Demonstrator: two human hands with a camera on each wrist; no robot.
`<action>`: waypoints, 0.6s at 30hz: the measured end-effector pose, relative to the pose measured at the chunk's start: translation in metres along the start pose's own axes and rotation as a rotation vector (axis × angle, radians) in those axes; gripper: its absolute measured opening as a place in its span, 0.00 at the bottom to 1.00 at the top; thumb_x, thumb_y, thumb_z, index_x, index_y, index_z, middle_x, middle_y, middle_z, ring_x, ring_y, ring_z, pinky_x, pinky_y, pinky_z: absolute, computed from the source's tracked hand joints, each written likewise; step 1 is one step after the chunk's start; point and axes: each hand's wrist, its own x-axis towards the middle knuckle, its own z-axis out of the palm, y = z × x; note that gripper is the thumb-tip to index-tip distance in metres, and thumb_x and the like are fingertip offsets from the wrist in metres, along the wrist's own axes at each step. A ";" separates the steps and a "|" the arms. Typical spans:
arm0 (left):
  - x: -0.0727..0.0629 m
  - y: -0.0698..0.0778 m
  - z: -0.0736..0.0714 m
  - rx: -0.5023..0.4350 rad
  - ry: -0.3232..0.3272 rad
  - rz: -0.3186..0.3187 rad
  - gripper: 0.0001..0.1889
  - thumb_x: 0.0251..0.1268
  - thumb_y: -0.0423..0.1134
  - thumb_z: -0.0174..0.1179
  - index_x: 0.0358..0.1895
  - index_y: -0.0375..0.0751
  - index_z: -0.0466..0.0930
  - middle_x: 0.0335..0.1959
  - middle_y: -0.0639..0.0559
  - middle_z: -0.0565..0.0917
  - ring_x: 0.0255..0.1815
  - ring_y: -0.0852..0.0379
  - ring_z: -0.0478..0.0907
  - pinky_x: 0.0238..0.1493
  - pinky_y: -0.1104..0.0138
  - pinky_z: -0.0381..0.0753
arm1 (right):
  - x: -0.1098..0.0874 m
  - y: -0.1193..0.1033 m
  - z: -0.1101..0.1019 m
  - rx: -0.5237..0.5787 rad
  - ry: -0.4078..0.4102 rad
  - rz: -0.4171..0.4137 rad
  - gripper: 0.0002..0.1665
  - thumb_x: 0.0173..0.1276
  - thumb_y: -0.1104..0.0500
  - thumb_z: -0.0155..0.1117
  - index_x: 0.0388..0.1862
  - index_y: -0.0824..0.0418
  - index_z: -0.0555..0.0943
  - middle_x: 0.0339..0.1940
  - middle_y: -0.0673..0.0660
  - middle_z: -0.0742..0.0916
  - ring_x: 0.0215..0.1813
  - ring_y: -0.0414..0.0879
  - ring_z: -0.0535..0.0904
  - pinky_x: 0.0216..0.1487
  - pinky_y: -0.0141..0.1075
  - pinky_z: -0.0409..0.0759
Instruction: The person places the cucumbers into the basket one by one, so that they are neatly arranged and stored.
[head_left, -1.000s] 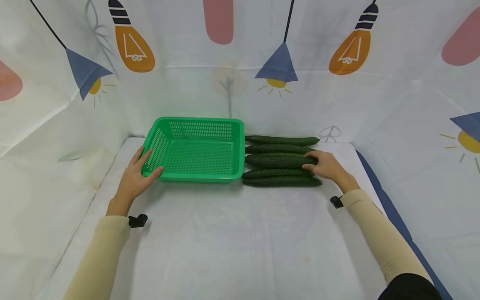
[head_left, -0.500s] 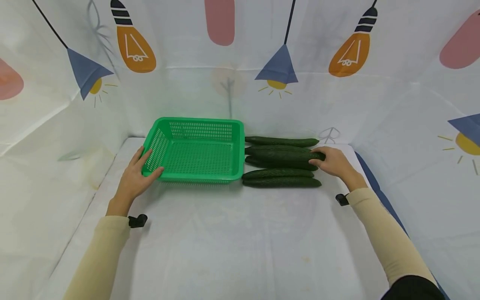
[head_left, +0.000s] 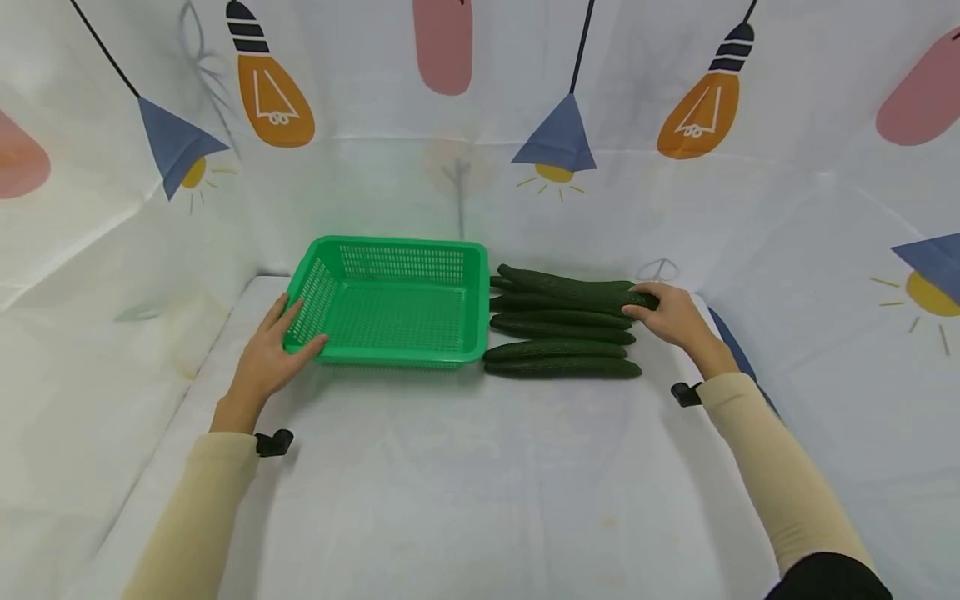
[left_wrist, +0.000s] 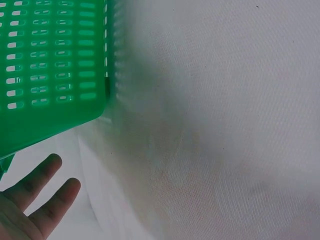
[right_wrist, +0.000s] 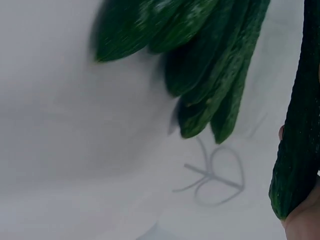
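Observation:
My left hand (head_left: 272, 354) rests at the left side of a green plastic basket (head_left: 397, 358), fingers spread and straight, thumb on the front rim. In the left wrist view two of its fingers (left_wrist: 55, 205) show below the basket wall. My right hand (head_left: 670, 315) grips a dark green cucumber (head_left: 558, 283) by its right end. That cucumber slants over the rearmost of several others, its far end raised toward the basket's right rim. The right wrist view has it upright along the right edge (right_wrist: 297, 145). Other cucumbers (head_left: 562, 367) lie side by side, right of the basket.
A white cloth covers the table (head_left: 450, 483), with bare cloth in front of the basket and cucumbers. Behind stands a white curtain (head_left: 375, 183) printed with lamps and bulbs. Blue fabric (head_left: 731, 346) shows past the table's right edge.
My right hand has lifted a cucumber from the middle of the row and moved it back and slightly right, over the rear cucumbers. The left hand and the basket have stayed put.

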 end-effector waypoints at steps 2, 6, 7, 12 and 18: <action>0.000 0.002 0.000 0.013 0.002 -0.001 0.47 0.70 0.66 0.56 0.84 0.49 0.51 0.87 0.47 0.44 0.80 0.25 0.53 0.66 0.23 0.58 | 0.005 -0.007 -0.001 0.020 -0.005 0.007 0.37 0.77 0.42 0.62 0.71 0.68 0.74 0.71 0.75 0.75 0.73 0.74 0.67 0.69 0.69 0.67; -0.001 0.006 -0.001 0.052 0.007 0.002 0.46 0.71 0.66 0.55 0.84 0.48 0.51 0.87 0.47 0.44 0.78 0.24 0.56 0.62 0.24 0.63 | 0.017 -0.023 0.000 0.059 -0.028 0.012 0.38 0.77 0.41 0.61 0.72 0.68 0.73 0.73 0.74 0.74 0.74 0.73 0.66 0.71 0.68 0.65; -0.001 0.007 -0.001 0.058 0.008 0.001 0.46 0.71 0.66 0.55 0.84 0.48 0.51 0.87 0.48 0.44 0.78 0.24 0.57 0.61 0.24 0.64 | 0.020 -0.028 0.000 0.062 -0.034 0.007 0.39 0.77 0.41 0.62 0.72 0.68 0.73 0.73 0.74 0.74 0.74 0.73 0.66 0.71 0.68 0.66; -0.001 0.006 -0.001 0.056 0.011 -0.004 0.46 0.71 0.66 0.55 0.84 0.48 0.52 0.87 0.48 0.44 0.78 0.24 0.57 0.61 0.24 0.64 | 0.037 -0.057 0.001 0.048 -0.076 -0.031 0.37 0.77 0.42 0.62 0.73 0.67 0.73 0.74 0.71 0.74 0.75 0.70 0.67 0.72 0.66 0.67; -0.001 0.002 0.002 0.036 0.011 -0.014 0.47 0.71 0.68 0.55 0.85 0.50 0.50 0.87 0.50 0.43 0.79 0.25 0.55 0.64 0.24 0.61 | 0.051 -0.096 0.005 0.046 -0.127 -0.080 0.34 0.77 0.46 0.63 0.72 0.66 0.75 0.72 0.69 0.77 0.74 0.66 0.71 0.71 0.62 0.70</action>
